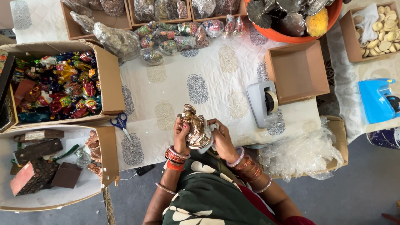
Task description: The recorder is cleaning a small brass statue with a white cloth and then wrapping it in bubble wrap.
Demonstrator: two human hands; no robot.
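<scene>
Metal shines in both hands: a small brass-coloured figurine (194, 127) is held upright over the near edge of the printed white tablecloth (208, 83), just in front of the person's body. The left hand (181, 135) is wrapped around the figurine's left side, fingers curled shut on it. The right hand (222, 139) closes on its other side, where a scrap of pale cloth or plastic (212, 128) shows between fingers and metal; whether that scrap is wiping or wrapping I cannot tell.

Judging from how things lie, the work looks partway through. Along the far side of the cloth a row of small painted figurines in clear wrap (187, 35) is already bagged, and a bigger wrapped bundle (112, 39) lies beside them. The cardboard box (110, 79) at the left holds many brightly coloured figurines, seemingly unwrapped. The empty brown tray (296, 71) to the right has nothing in it, and the grey tape dispenser (264, 104) next to it stands untouched, as do the blue-handled scissors (121, 123) near the left hand. A heap of clear plastic film (304, 152) sits at the right, close to the right forearm. The held figurine is bare metal, not yet sealed in wrap.
</scene>
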